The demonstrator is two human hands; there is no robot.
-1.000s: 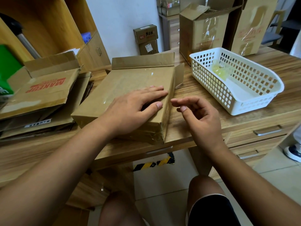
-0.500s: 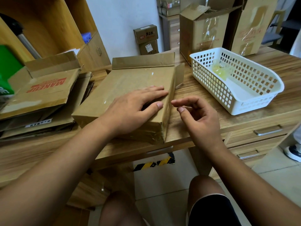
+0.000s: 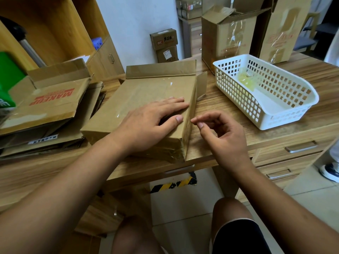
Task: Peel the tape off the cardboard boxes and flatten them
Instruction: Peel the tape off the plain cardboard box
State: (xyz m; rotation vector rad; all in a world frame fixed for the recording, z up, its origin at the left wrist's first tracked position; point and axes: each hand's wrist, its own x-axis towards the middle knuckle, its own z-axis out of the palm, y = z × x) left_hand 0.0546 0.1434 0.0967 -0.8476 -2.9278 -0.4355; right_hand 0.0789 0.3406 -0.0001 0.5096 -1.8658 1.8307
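Note:
A flat brown cardboard box point(image 3: 146, 92) wrapped in clear tape lies on the wooden desk point(image 3: 211, 101), its far flaps open. My left hand point(image 3: 150, 123) rests flat on its top near the right edge, fingers straight, pressing it down. My right hand point(image 3: 223, 136) hovers beside the box's right side wall with its fingers curled. Its index fingertip and thumb tip are close together at that taped wall. No lifted strip of tape shows between them.
A stack of flattened cardboard point(image 3: 51, 103) lies to the left. A white plastic basket point(image 3: 293, 114) holding a wad of peeled tape point(image 3: 246, 80) stands to the right. Two upright open boxes point(image 3: 229, 33) stand behind it. Desk drawers point(image 3: 300, 146) are lower right, beside someone's shoe point(image 3: 330, 171).
My right hand's thumb and index finger have shifted slightly against the box's right side. The left hand and the box have stayed put.

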